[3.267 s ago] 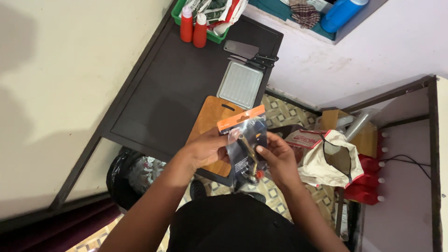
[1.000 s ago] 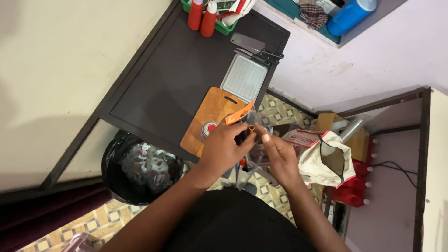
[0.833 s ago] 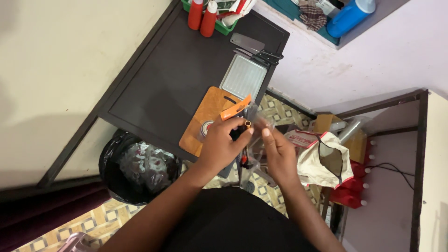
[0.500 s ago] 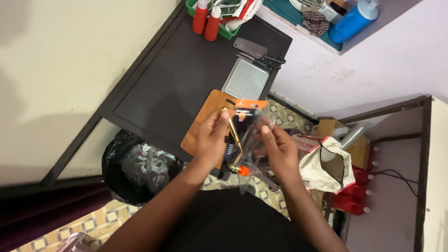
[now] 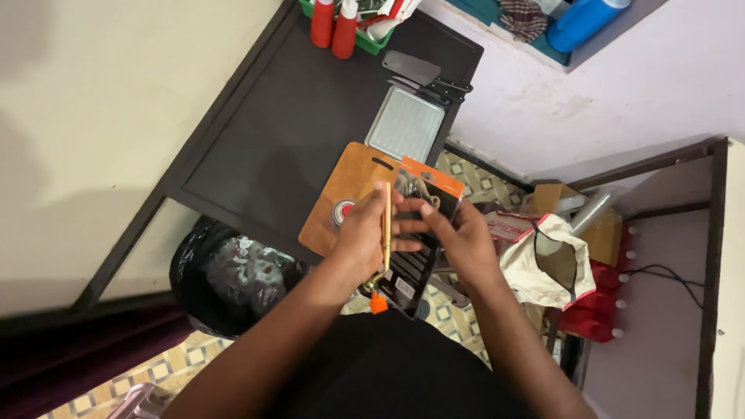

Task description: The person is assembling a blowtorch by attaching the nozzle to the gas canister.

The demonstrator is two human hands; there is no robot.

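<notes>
I see my left hand point(image 5: 365, 237) closed around a thin brass tool point(image 5: 386, 225) with an orange tip, my right hand point(image 5: 458, 237) gripping an orange-topped package point(image 5: 419, 225) just beside it, wooden cutting board point(image 5: 345, 186) beyond, black table point(image 5: 295, 116), metal tray point(image 5: 405, 124) farther, red bottles point(image 5: 334, 19) farthest.

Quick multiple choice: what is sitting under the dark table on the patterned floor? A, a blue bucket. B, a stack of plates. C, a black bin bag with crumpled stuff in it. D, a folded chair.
C: a black bin bag with pale crumpled contents sits on the patterned floor by the edge of the dark table.
</notes>
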